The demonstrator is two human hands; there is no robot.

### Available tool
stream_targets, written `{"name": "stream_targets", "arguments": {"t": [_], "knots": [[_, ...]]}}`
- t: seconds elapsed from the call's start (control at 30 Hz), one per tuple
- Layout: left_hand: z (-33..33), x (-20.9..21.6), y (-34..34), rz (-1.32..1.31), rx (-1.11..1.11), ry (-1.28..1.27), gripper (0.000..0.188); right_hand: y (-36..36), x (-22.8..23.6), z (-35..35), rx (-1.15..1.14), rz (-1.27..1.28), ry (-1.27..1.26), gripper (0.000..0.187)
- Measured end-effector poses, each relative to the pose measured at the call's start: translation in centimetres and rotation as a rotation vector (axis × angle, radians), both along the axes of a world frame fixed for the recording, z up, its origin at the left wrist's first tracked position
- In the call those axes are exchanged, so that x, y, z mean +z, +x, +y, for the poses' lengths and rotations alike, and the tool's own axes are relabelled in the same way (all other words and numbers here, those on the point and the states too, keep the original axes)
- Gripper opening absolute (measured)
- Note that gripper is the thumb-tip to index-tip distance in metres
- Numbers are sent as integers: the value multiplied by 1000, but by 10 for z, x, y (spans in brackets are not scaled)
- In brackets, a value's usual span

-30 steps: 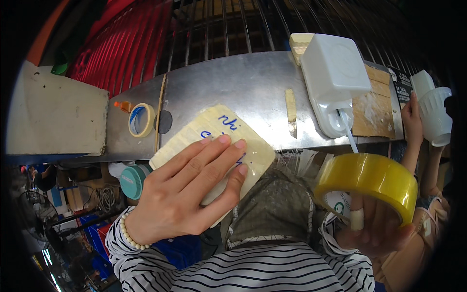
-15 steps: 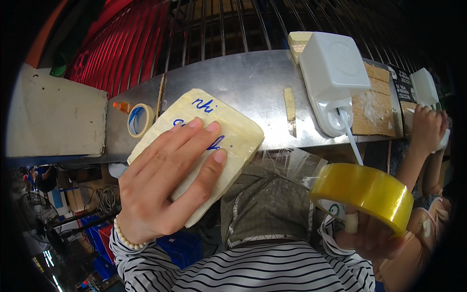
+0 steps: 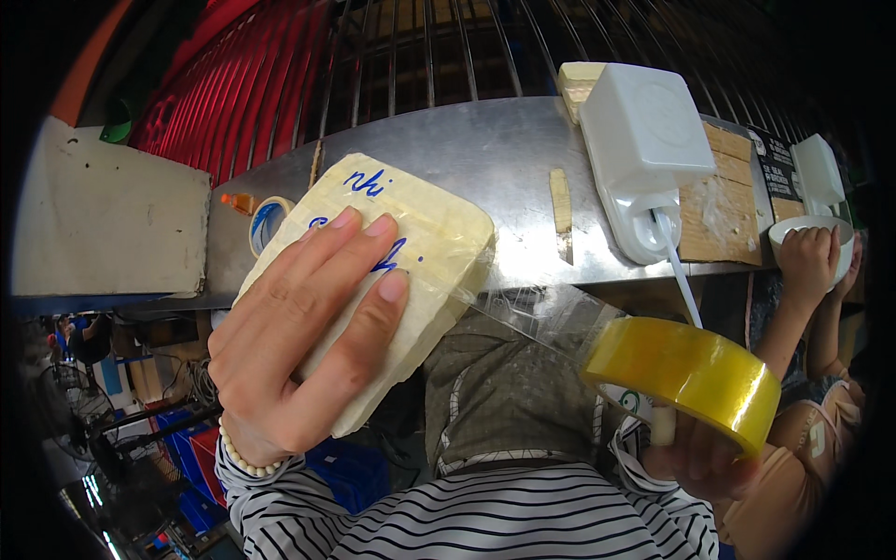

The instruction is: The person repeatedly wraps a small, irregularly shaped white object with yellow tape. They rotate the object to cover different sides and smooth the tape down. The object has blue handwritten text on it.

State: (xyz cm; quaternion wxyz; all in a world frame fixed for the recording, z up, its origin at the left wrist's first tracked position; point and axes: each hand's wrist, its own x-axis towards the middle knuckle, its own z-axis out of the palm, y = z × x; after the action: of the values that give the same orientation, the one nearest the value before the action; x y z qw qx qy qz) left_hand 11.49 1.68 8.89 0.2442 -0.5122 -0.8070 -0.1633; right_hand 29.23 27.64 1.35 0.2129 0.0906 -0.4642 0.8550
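Observation:
My left hand (image 3: 299,327) grips a flat cream block (image 3: 434,224) wrapped in pale tape, with blue handwriting on its upper face. The fingers lie across that face and the hand's underside is hidden. In my right hand (image 3: 714,457) is a large roll of yellowish clear packing tape (image 3: 691,378), some fingers reaching into its core. From the roll a clear tape strip (image 3: 551,317) runs taut to the block's right edge, where it is stuck on. The block is held tilted, above my lap and the table's near edge.
On the metal table (image 3: 448,140) stand a masking tape roll (image 3: 268,224), a small orange-tipped bottle (image 3: 239,203), a white pump-like container (image 3: 644,121), a tape-covered strip (image 3: 560,205) and cardboard (image 3: 719,224). At right, another person's hands hold a white bowl (image 3: 784,233). Metal bars rise behind.
The block has shifted a little left and tilted further in my left hand. The tape roll has moved slightly left too. The other person's bowl has come into clearer view.

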Motion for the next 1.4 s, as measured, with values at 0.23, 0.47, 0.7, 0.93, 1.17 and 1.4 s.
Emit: {"name": "stream_targets", "arguments": {"t": [0.23,0.47,0.7,0.93,1.17,1.4], "knots": [[-1,0,0,-6,15,36,22,2,-4,1,7,1,-3,41],[0,-2,-1,11,27,75,23,1,-3,-2,6,-7,-1,39],[-1,1,1,22,38,51,24,-3,-4,-10,-40,3,39,38],[-2,-4,1,-30,64,117,33,-13,-4,-22,-148,35,101,36],[-7,-3,6,-42,122,105,37,-24,-12,-25,-97,36,213,33],[-10,7,2,257,101,33,34,-33,-15,-23,7,-149,491,28]]}}
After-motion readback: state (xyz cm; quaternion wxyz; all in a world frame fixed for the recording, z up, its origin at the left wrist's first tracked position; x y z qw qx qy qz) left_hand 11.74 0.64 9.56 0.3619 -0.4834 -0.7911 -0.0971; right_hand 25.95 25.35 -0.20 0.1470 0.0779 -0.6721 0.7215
